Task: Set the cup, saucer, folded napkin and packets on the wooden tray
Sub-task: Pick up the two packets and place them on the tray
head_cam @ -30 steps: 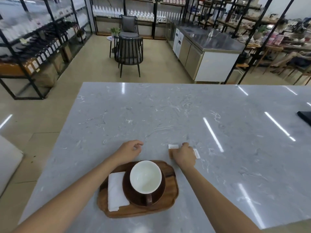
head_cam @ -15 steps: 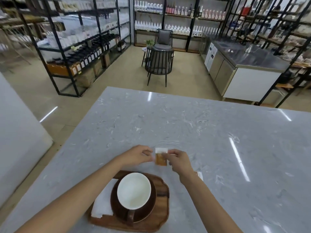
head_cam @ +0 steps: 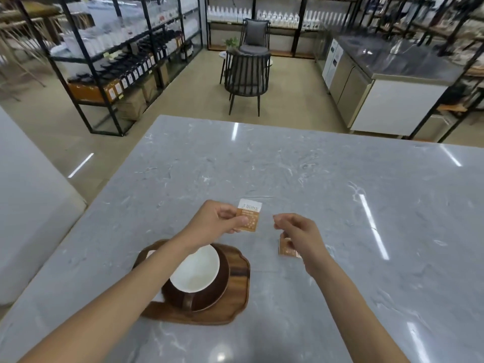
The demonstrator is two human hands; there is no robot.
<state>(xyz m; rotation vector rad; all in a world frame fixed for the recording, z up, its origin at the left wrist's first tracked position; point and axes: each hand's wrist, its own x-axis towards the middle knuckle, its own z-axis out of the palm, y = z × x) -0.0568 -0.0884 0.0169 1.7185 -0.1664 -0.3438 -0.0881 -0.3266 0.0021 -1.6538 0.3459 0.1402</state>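
A dark wooden tray (head_cam: pixel 235 305) lies on the grey marble table near its front edge. On it stands a brown saucer (head_cam: pixel 220 289) with a cup (head_cam: pixel 197 265), white inside, handle toward me. The folded napkin is almost wholly hidden under my left forearm. My left hand (head_cam: pixel 214 221) pinches an orange-and-white packet (head_cam: pixel 249 216) above the table, just beyond the tray. My right hand (head_cam: pixel 298 231) hovers to the right with loosely curled fingers and nothing in it. A second orange packet (head_cam: pixel 286 248) lies on the table, partly hidden under that hand.
The marble table (head_cam: pixel 340 192) stretches far and right. Beyond its far edge stand a black slatted chair (head_cam: pixel 247 74), black shelving with bottles (head_cam: pixel 125 61) at the left, and a steel counter (head_cam: pixel 387 82) at the right.
The packet passed from my right hand into my left hand. My right hand drew back to the right, above the second packet. The head camera moved closer and left.
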